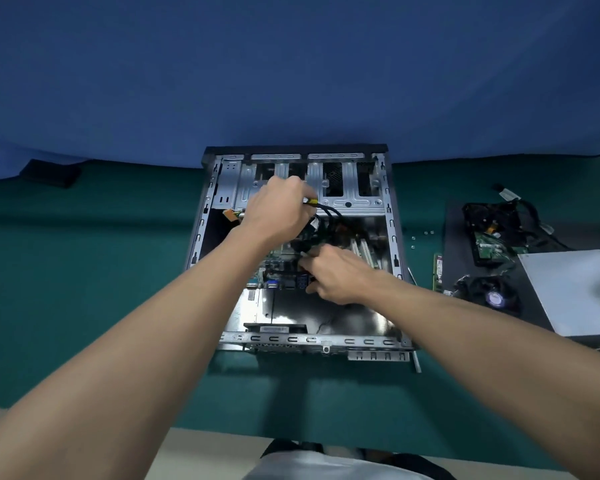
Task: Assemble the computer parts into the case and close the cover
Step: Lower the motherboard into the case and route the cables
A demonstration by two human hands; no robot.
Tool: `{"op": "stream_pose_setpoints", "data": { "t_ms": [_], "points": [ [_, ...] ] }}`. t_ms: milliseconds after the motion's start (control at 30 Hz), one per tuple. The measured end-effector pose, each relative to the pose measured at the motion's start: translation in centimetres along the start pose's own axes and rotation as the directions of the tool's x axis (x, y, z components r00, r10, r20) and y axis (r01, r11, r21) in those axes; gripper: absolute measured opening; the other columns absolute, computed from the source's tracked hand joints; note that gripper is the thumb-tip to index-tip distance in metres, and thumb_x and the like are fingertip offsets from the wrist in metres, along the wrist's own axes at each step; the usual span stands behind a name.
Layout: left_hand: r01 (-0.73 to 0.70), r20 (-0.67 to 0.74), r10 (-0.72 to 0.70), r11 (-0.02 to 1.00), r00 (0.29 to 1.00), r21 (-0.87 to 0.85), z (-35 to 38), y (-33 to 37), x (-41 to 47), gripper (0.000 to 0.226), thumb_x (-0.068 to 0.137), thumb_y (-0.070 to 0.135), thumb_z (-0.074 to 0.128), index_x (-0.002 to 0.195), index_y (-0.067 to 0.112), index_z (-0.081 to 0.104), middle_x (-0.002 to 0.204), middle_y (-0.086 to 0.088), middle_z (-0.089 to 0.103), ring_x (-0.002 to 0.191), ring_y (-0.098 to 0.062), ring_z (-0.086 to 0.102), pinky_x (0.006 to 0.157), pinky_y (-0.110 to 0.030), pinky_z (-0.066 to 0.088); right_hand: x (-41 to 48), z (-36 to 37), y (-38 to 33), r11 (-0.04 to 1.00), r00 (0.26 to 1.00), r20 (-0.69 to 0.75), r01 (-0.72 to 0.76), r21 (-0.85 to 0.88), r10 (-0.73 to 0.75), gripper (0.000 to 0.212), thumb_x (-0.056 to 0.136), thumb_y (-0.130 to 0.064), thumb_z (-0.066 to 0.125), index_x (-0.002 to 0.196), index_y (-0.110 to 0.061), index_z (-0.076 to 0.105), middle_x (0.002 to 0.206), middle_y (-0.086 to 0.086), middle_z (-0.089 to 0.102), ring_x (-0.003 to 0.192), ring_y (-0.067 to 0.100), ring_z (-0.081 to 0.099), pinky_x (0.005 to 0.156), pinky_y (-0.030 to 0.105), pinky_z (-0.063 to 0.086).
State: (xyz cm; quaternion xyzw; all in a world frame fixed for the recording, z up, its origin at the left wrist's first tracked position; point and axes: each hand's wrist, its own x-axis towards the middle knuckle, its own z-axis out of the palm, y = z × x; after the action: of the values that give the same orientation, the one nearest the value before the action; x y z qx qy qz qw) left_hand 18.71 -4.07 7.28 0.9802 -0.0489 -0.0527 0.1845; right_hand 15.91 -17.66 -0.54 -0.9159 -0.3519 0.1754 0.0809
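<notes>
Both your hands are inside the open case (391, 221), which lies flat on the green table (84, 271). Your left hand (278, 209) is closed round a bundle of black cables (331, 213) ending in a yellow-tipped plug (313, 201). It sits just beyond your right hand (336, 275) — near it, not touching. Your right fingers curl down over the motherboard (278, 254) — I cannot tell whether they pinch anything. Well right of that hand lie a hard drive (489, 247), a fan (494, 297) and a pale panel (575, 289).

Bare sheet-metal case (340, 340), bright and glossy inside, lies on matt green cloth (84, 278); black plastic-sheathed cables (331, 213) gleam faintly, before a smooth matt blue cloth backdrop (291, 64).
</notes>
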Motion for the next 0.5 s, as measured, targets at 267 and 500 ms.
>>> {"op": "stream_pose_setpoints", "data": {
  "t_ms": [267, 500],
  "points": [
    [0.098, 0.109, -0.081, 0.983, 0.991, -0.158, 3.0, -2.6, -2.6, 0.017, 0.096, 0.018, 0.058, 0.102, 0.013, 0.073, 0.081, -0.005, 0.07, 0.074, -0.025, 0.062, 0.068, -0.038, 0.054, 0.8, 4.6, 1.5, 0.988, 0.984, 0.128, -0.136, 0.079, 0.125, 0.017, 0.086, -0.004, 0.062, 0.102, -0.008, 0.058, 0.09, 0.006, 0.052, 0.08, 0.026, 0.057, 0.067, 0.036, 0.05],
    [0.175, 0.146, -0.143, 0.955, 0.979, -0.241, 5.1, -4.5, -4.2, 0.024, 0.095, 0.012, 0.059, 0.117, 0.016, 0.069, 0.095, -0.004, 0.07, 0.075, -0.016, 0.058, 0.069, -0.028, 0.045, -1.4, 5.4, -0.2, 0.973, 0.974, -0.045, -0.218, 0.072, 0.222, 0.045, 0.077, 0.007, 0.053, 0.113, -0.018, 0.043, 0.105, 0.006, 0.048, 0.086, 0.02, 0.048, 0.063, 0.031, 0.05]
  ]
}}
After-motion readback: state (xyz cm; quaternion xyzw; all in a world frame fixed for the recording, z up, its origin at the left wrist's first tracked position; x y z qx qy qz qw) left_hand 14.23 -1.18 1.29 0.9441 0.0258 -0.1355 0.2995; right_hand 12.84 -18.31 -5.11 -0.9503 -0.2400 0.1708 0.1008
